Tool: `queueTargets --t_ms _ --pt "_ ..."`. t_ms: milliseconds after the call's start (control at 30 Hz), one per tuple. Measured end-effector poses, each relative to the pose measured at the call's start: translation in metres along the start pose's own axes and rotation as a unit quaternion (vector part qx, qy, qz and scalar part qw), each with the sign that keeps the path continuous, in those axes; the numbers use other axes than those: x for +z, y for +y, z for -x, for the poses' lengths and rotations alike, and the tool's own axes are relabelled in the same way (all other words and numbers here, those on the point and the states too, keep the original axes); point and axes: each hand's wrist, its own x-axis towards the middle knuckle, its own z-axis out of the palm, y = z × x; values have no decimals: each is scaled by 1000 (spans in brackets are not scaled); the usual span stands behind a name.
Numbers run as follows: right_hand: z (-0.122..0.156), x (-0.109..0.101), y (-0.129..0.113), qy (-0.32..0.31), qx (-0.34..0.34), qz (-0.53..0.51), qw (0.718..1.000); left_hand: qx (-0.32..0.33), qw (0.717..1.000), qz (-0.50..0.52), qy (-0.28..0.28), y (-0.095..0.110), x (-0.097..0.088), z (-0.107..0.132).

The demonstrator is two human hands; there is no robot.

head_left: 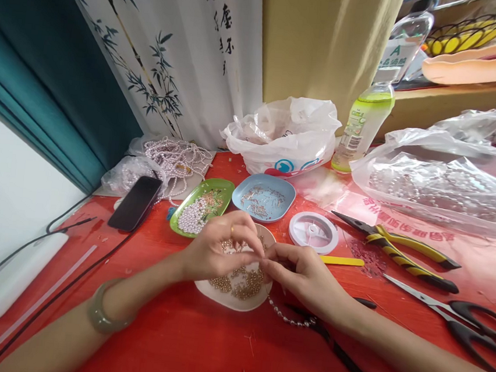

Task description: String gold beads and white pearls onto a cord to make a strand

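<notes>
Above a pale dish (236, 306) of small gold beads (249, 284), my two hands meet fingertip to fingertip. The thumb and forefinger of my left hand (225, 245) are pinched together; whatever sits between them is too small to make out. My right hand (299, 267) is closed in a pinch too, and a beaded string (284, 317) hangs below it, its lower end lying on the red table. Black-handled pliers (353, 366) lie partly under my right forearm. Behind the dish are a green tray (179, 217) of white and gold beads and a blue tray (288, 197) holding small metal pieces.
A white spool (314, 232), a yellow strip (341, 261), yellow-black pliers (404, 248) and scissors (450, 313) lie to the right. On the left are a phone (135, 202), cables and pearl strands (174, 158). Plastic bags (283, 137) and a bottle (363, 127) stand behind.
</notes>
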Motion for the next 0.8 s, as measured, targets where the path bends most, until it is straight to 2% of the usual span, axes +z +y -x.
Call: queueTargets --t_ms 133,333,533,800 --pt "-1 0 -1 1 -4 16 1000 72 984 -101 -127 2 1 0" --pt "-1 1 -2 13 -2 26 1000 73 956 -202 -201 -2 0 2" --pt "-1 1 -2 13 -7 37 999 90 937 -257 -220 -1 2 5" --pt "-1 1 0 16 -16 39 999 100 935 -269 -207 -2 4 5"
